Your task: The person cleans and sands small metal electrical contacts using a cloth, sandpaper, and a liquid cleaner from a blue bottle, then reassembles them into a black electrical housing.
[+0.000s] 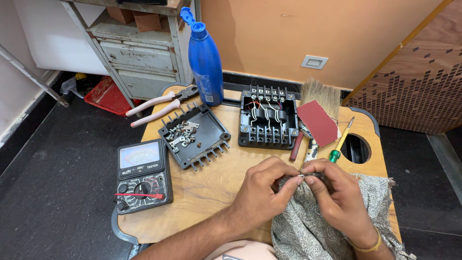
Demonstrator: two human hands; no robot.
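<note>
Around my wooden desk (211, 183) lies dark floor (53, 163); an orange wall (269, 33) fills the upper frame, a grey metal cabinet (139, 58) upper left.

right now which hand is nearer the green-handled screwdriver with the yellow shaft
Right. The right hand sits just below the green-handled screwdriver with the yellow shaft, its fingers close under the green end. The left hand is farther off, down and to the screwdriver's left over the wooden table.

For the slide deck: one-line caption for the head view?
Left hand and right hand pinch a small metal part over a patterned cloth, beside an open terminal box.
</note>
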